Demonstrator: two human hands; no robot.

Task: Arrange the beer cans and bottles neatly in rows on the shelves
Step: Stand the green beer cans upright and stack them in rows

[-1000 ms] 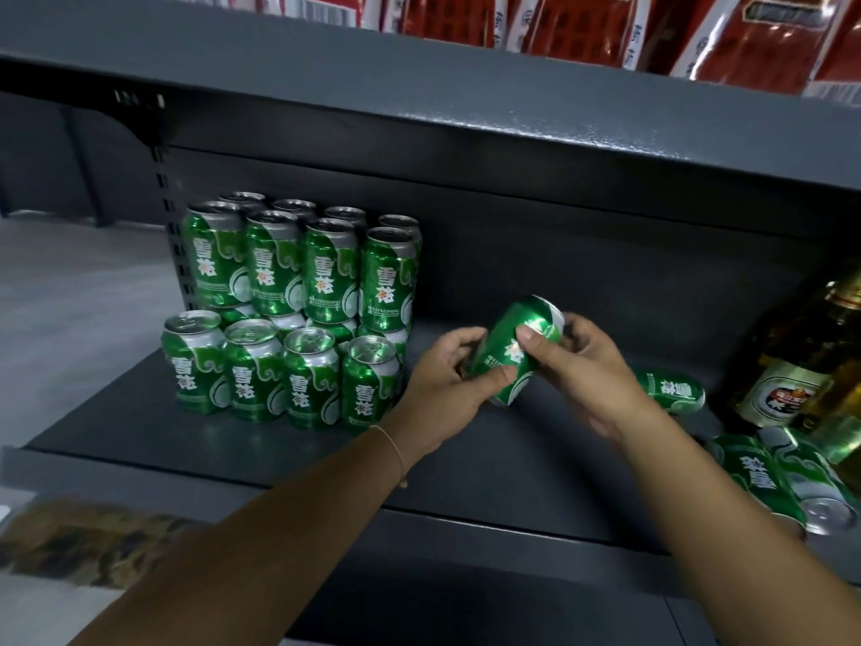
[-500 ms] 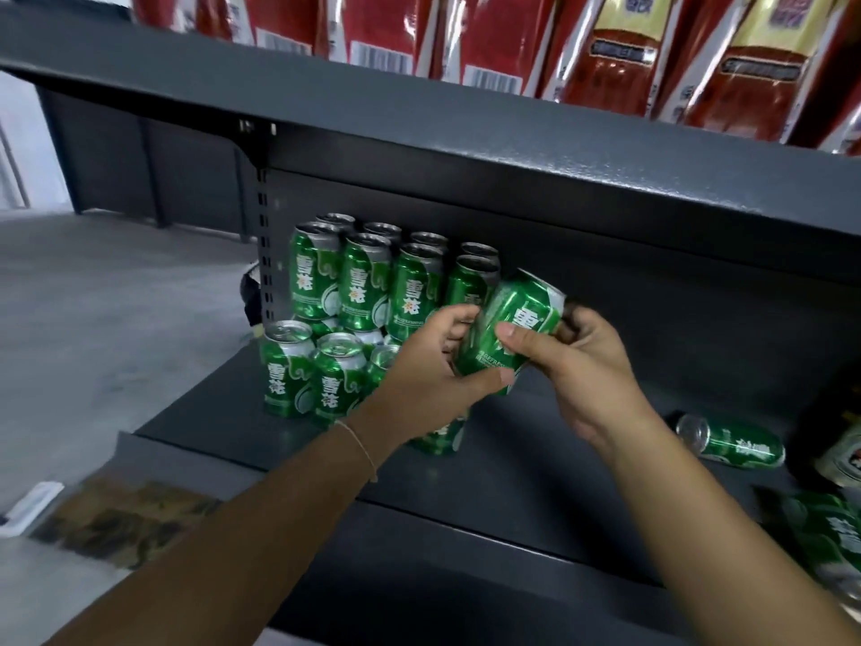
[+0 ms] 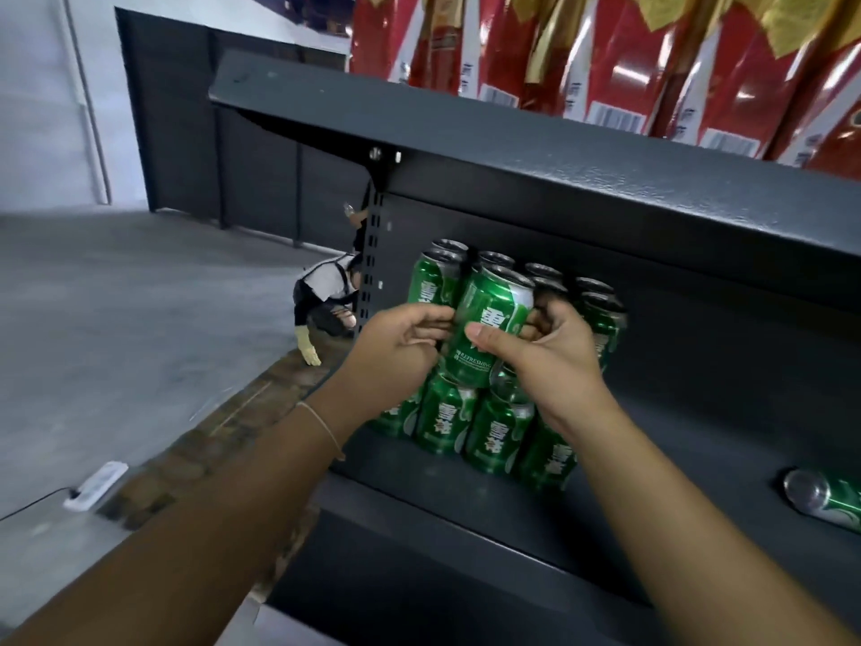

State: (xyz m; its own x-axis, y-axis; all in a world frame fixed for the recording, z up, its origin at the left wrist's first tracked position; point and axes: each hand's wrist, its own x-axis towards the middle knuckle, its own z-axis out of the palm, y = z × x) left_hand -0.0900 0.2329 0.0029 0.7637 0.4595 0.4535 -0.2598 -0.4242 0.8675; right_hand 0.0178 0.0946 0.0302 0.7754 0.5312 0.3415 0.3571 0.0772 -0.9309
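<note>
A dark grey metal shelf unit fills most of the view, and its lower shelf board carries the beer. On the board above stand red and gold packages in a close row, with barcode labels near their lower edges. To the left lies a grey concrete floor, and there another person crouches beside the perforated upright post of the shelf unit.

On the left part of the lower shelf board stands a stack of green beer cans in two levels, the upper cans resting on the tops of the lower ones. In front of the upper level, one green can is held between both hands, a little tilted, with its top leaning to the right. Whether its bottom already touches the cans under it cannot be told.

The right hand grips this can, with the thumb across the front of the label and the fingers curled behind it. The left hand has bent fingers whose tips touch the left side of the same can. A thin bracelet goes around the left wrist.

Well apart to the right, a single green can lies on its side on the shelf board. On the floor at the lower left lies a white power strip with a dark cable.
</note>
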